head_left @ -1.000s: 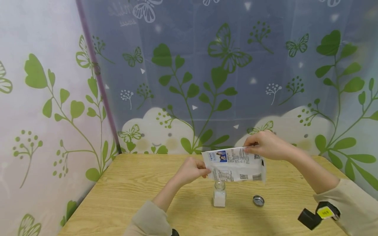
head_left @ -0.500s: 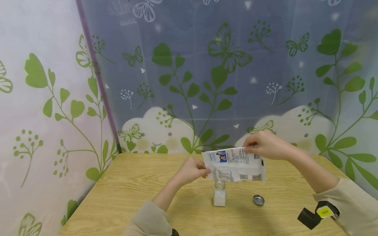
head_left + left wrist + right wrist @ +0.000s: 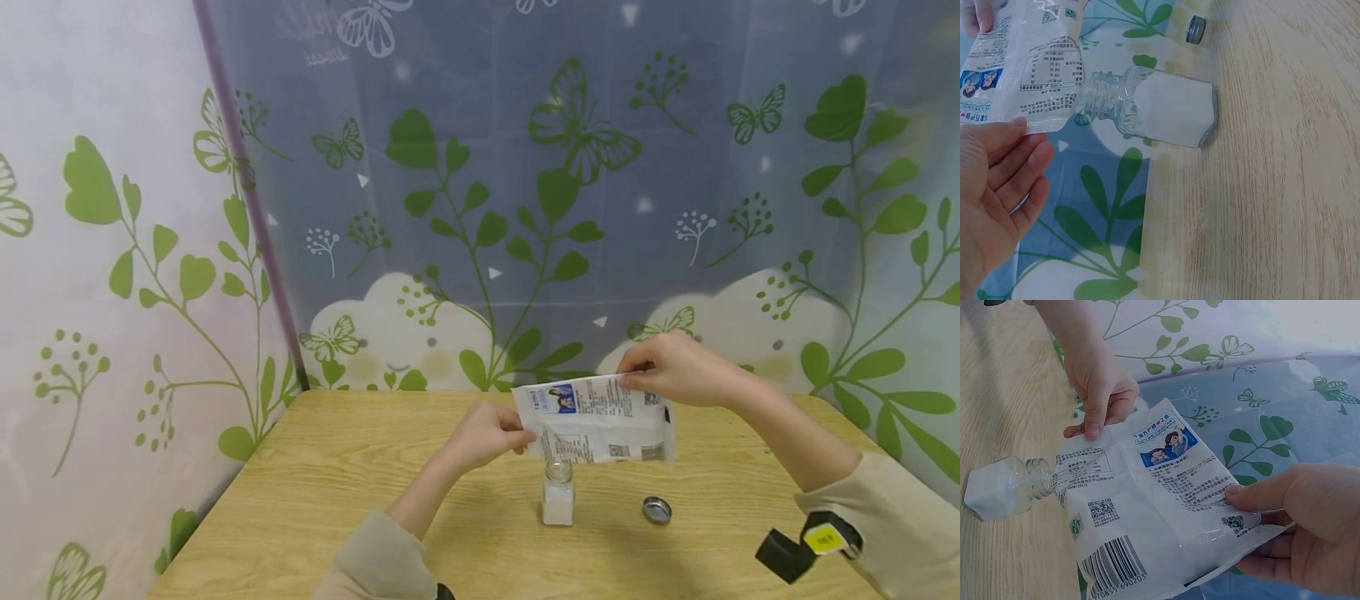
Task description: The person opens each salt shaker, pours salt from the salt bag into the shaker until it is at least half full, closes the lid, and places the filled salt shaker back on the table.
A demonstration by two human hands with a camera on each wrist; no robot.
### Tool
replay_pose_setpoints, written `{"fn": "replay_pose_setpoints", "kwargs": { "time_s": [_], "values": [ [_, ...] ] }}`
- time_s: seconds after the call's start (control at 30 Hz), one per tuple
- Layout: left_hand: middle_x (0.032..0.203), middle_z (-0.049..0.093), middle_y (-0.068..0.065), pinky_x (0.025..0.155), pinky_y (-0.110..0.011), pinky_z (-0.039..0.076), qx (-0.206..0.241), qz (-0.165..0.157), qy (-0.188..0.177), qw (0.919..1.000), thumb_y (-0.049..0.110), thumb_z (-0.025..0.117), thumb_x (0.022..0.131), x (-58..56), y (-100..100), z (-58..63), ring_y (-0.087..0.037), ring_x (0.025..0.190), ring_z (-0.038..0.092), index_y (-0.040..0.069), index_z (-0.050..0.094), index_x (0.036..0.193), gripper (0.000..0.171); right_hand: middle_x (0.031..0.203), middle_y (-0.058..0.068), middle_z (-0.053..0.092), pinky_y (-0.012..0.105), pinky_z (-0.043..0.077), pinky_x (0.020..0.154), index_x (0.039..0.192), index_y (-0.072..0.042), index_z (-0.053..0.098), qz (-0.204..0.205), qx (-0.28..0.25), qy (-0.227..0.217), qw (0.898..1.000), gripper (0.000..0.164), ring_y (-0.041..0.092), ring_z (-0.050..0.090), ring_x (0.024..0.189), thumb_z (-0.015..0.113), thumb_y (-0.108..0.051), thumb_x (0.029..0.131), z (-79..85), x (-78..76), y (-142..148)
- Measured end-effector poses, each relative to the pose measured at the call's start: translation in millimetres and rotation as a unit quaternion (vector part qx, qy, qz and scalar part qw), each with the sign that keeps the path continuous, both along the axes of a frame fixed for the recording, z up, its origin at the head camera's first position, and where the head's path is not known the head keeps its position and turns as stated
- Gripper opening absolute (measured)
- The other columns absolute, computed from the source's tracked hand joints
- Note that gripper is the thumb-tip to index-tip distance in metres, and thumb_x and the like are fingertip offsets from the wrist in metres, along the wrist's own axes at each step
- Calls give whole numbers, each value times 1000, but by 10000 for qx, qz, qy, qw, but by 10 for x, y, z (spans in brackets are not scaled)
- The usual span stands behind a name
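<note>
A printed white plastic bag is held tilted over an upright square glass jar. White powder or fine grains fill the body of the jar up towards its shoulder. My left hand pinches the bag's lower left edge between thumb and fingers. Up at the bag's top edge, my right hand grips it with the thumb on the printed face. The bag's lower corner overlaps the jar's threaded mouth in the left wrist view. The bag's far side is hidden.
A round metal lid lies on the wooden table, to the right of the jar. Behind the table hangs a blue curtain printed with leaves and butterflies. A pale printed curtain borders the left side.
</note>
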State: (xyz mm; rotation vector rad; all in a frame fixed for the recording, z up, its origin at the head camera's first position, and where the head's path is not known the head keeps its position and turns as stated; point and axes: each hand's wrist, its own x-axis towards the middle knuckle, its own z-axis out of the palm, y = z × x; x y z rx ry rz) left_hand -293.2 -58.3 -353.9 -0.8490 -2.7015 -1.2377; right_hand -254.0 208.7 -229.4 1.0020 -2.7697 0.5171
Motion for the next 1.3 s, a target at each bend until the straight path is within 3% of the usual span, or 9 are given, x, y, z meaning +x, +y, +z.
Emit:
{"fn": "replay_pose_setpoints", "kwargs": {
  "time_s": [0.37,0.83,1.3],
  "values": [
    [58,61,6,47,-22,30,93,-48,-23,9999,20,67,83,10,4,-2,-8,49,39,5,70,68,22,76,-9,64,27,44,56,87,-11,71,17,-17,-1,10000,9,6,52,60,63,-9,87,-6,17,5],
    [61,64,1,46,-23,29,17,-71,24,10000,22,65,84,2,4,-2,-8,48,36,8,69,66,24,79,-7,65,27,44,57,90,-10,71,89,-39,-43,9999,9,5,53,63,63,-12,88,6,16,23],
    [58,62,6,48,-23,31,1,8,-16,10000,22,66,84,1,26,-30,-8,49,39,12,70,64,23,78,-7,64,27,45,58,89,-10,71,24,-10,23,10000,8,6,53,63,63,-10,87,-20,13,36]
  ]
}}
